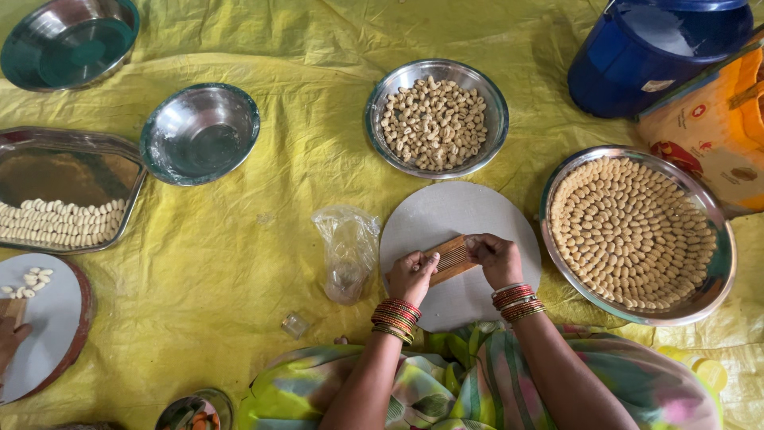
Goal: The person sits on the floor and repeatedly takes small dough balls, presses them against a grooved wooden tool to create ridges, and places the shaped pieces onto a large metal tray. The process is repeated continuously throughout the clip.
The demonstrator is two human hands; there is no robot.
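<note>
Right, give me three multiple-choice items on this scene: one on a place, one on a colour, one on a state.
1. Where is the comb?
A. In the bucket
B. Over the round board, between both hands
C. In the tray

2. What colour is the sheet on the floor?
A. Yellow
B. Red
C. White

3. What state is the bowl beside the tray in?
A. Full of dough pieces
B. Upside down
C. Empty

Answers:
1 B: the left hand and right hand grip the comb's ends above the round board.
2 A: yellow sheet spreads under everything.
3 C: only bare steel shows inside it.
</note>
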